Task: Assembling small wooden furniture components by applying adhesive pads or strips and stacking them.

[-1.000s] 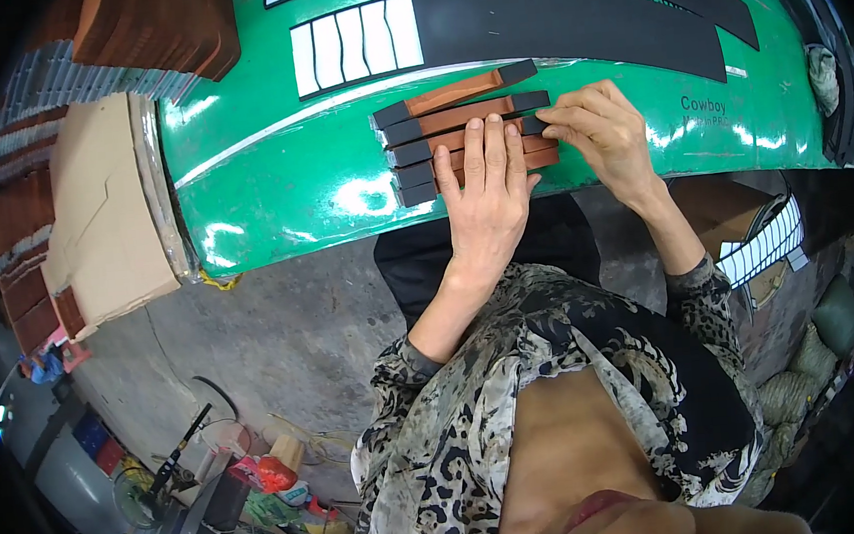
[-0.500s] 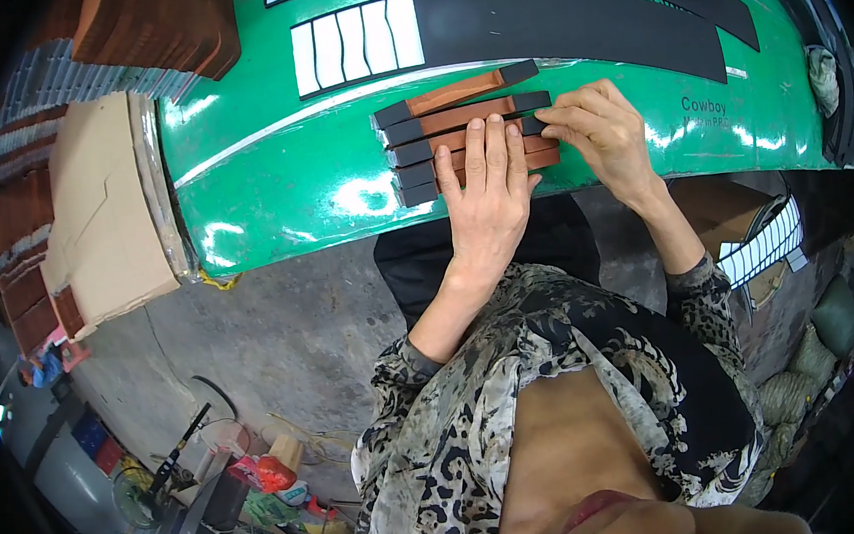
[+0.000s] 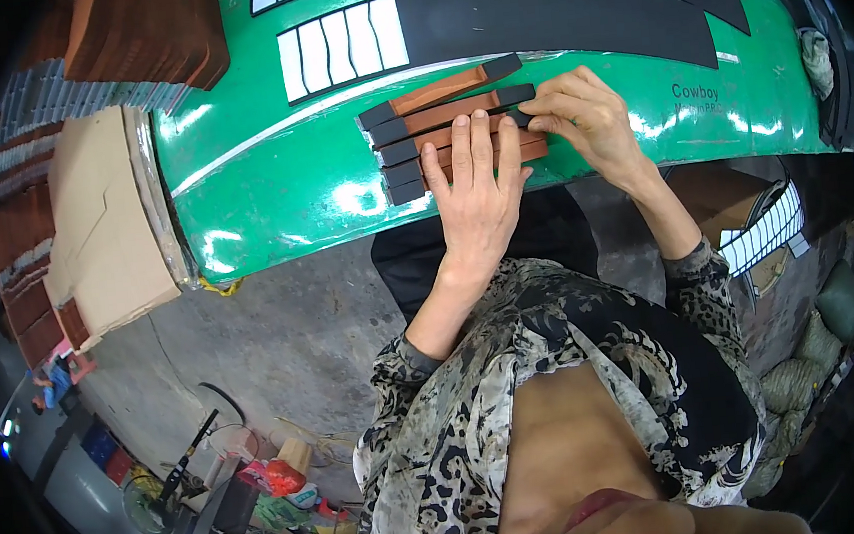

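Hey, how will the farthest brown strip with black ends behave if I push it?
The brown strip probably slides easily, since the green tabletop looks glossy. It seems light, being slim. It likely won't roll, as its black ends look flat-sided.

The bare left hand [image 3: 475, 198] lies palm down, its back facing up, four long fingers [image 3: 482, 147] slightly spread and pointing away from the body, the thumb [image 3: 525, 172] out along the right side. Its wrist runs nearly straight into a left forearm [image 3: 438, 318] slanting from the lower left. The bare right hand [image 3: 591, 125] points leftward, thumb and index finger brought together in a pinch, remaining fingers curled. The right forearm [image 3: 670, 220] rises from the lower right, bare below the sleeve.
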A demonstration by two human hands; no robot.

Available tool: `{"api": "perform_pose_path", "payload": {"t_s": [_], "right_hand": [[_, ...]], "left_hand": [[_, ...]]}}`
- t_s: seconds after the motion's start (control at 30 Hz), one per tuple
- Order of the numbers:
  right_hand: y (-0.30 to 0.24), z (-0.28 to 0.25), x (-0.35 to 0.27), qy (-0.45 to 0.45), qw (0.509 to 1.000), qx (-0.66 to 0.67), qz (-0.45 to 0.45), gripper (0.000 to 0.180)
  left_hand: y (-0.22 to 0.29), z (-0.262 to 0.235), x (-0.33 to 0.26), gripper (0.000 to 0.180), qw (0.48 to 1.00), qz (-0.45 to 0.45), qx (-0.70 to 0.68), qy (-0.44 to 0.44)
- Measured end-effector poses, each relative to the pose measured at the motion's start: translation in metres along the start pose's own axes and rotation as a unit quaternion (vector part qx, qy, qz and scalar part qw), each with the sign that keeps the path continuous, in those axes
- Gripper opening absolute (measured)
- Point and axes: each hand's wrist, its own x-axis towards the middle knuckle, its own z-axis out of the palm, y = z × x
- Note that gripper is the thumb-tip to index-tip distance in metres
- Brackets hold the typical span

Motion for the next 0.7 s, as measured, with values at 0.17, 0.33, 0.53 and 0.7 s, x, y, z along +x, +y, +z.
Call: {"api": "perform_pose_path", "payload": {"t_s": [0.17, 0.33, 0.53, 0.7], "right_hand": [[0.006, -0.005, -0.002, -0.008, 0.991, 0.126, 0.054, 0.024], [0.011, -0.016, -0.002, 0.017, 0.994, 0.093, 0.055, 0.024], [0.005, -0.030, 0.041, -0.069, 0.991, 0.106, 0.039, 0.013], [0.020, 0.022, 0.157, -0.049, 0.993, 0.041, -0.094, 0.013]], "left_hand": [[0.000, 0.003, 0.003, 0.064, 1.000, 0.005, 0.006, 0.019], [-0.004, 0.003, 0.007, 0.064, 1.000, 0.009, 0.008, 0.026], [-0.001, 0.001, 0.005, 0.064, 1.000, 0.013, -0.010, 0.016], [-0.007, -0.001, -0.003, 0.065, 0.999, 0.025, 0.019, 0.004]]}}
